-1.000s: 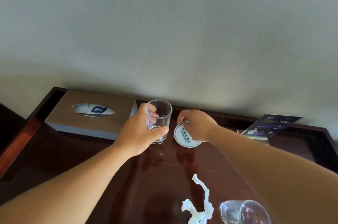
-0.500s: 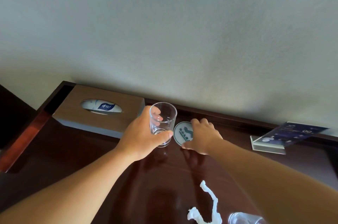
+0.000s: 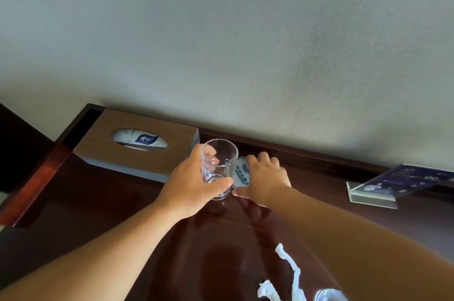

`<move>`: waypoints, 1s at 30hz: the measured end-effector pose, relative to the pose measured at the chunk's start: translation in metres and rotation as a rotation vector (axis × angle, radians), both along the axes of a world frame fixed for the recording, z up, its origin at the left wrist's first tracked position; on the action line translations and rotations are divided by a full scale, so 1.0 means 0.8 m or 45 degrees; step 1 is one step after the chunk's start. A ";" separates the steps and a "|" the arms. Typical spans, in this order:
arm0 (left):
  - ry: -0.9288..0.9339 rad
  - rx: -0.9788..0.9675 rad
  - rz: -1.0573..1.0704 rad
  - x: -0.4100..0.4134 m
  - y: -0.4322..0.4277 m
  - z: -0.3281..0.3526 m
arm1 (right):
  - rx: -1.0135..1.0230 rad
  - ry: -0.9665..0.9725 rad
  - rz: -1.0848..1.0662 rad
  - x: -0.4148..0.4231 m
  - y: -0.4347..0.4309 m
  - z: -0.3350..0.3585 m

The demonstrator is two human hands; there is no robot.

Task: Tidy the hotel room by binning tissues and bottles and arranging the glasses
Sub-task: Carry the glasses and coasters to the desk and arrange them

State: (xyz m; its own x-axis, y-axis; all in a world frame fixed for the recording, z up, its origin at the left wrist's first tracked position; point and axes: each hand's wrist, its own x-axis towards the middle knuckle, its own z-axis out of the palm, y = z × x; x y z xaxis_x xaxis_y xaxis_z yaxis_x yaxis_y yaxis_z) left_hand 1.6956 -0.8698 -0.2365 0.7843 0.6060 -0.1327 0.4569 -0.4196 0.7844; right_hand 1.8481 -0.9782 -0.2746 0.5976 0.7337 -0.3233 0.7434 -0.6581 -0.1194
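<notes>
Glass arranging is only getting started, I'd say: left hand [image 3: 194, 185] is gripping a glass [image 3: 219, 168] just right of the tissue box [image 3: 137, 145], while right hand [image 3: 264, 177] is pinching a coaster [image 3: 240, 172] beside it. Nearer me than the box, a crumpled tissue [image 3: 282, 276] and another glass [image 3: 329, 295] are waiting.

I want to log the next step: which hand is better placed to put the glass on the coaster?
Left, probably. The left hand grips the glass upright, right beside the coaster; the right hand holds the coaster, so it is occupied.
</notes>
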 end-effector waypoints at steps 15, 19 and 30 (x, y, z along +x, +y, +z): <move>-0.017 -0.008 0.021 -0.001 0.005 -0.002 | 0.048 0.040 0.052 0.001 0.003 0.001; -0.016 0.005 0.010 0.001 0.005 -0.004 | 0.084 0.054 0.034 0.002 0.007 0.003; -0.127 -0.005 -0.004 0.026 0.004 -0.023 | 0.133 0.123 0.016 0.016 -0.020 0.016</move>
